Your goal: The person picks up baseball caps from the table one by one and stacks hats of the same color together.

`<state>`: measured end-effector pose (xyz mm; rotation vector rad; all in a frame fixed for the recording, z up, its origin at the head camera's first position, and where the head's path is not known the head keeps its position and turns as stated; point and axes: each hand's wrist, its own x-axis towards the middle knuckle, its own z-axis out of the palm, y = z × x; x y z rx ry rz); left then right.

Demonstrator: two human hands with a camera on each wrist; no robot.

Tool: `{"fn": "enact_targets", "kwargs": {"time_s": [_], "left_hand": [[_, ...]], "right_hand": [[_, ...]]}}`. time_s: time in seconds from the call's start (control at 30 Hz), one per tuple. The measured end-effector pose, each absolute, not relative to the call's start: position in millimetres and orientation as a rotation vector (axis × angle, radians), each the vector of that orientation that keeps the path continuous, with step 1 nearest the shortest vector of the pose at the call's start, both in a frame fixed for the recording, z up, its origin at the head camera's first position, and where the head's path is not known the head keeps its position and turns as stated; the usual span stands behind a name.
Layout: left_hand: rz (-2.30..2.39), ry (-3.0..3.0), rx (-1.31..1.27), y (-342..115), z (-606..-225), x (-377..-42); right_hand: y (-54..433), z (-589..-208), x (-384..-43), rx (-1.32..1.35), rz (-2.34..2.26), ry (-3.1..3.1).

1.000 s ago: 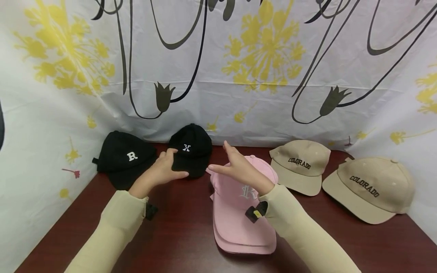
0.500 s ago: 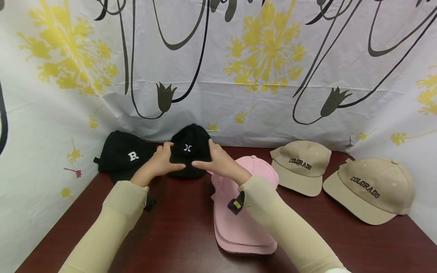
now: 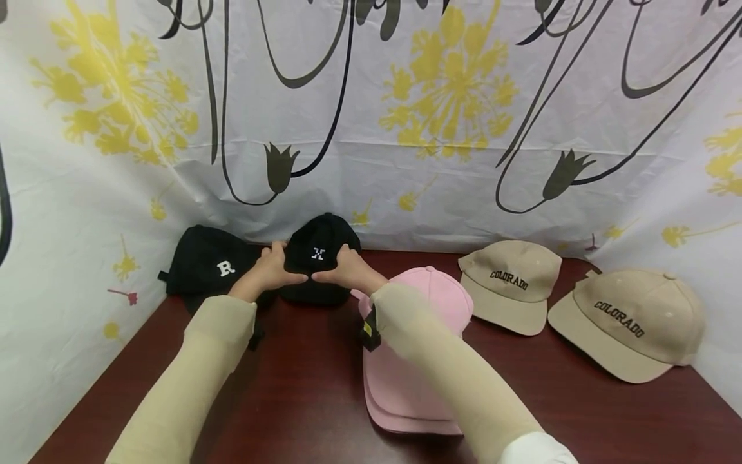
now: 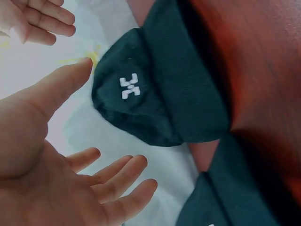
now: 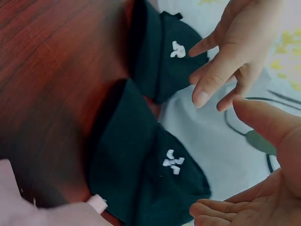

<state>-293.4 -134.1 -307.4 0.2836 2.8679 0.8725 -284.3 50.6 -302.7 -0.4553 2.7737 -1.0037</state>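
Note:
A black cap with a white X-shaped emblem [image 3: 315, 233] sits at the back of the table, left of centre. My left hand [image 3: 268, 270] is at its left side and my right hand [image 3: 352, 270] at its right, thumbs pointing toward each other in front of the emblem. In the left wrist view, the left hand's fingers [image 4: 124, 176] are spread and relaxed, with nothing between them and the thumb. The right wrist view likewise shows the right palm [image 5: 268, 202] spread beside the cap's crown. Another black cap, marked R [image 3: 203, 261], stands left of the left hand.
Stacked pink caps [image 3: 431, 290] lie under the right forearm, partly hidden by it. Two beige COLORADO caps, one nearer the middle [image 3: 510, 283] and one farther right [image 3: 628, 316], stand on the dark red table [image 3: 284, 399]. A patterned white cloth [image 3: 371, 161] rises behind.
My right hand has moved left from above the pink caps to the right side of the X cap. The left hand has shifted slightly down and left. The caps have stayed put.

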Motion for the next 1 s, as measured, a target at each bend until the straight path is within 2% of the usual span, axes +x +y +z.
{"fn": "enact_targets", "kwargs": {"time_s": [0.57,1.0], "left_hand": [[0.860,2.842,0.130,-127,-338,-328],[0.856,2.760,0.060,-127,-357,-339]], "right_hand": [[38,-346,-317,-0.009,-1.054,2.794],[38,-369,-328,0.074,-1.092,2.788]]}}
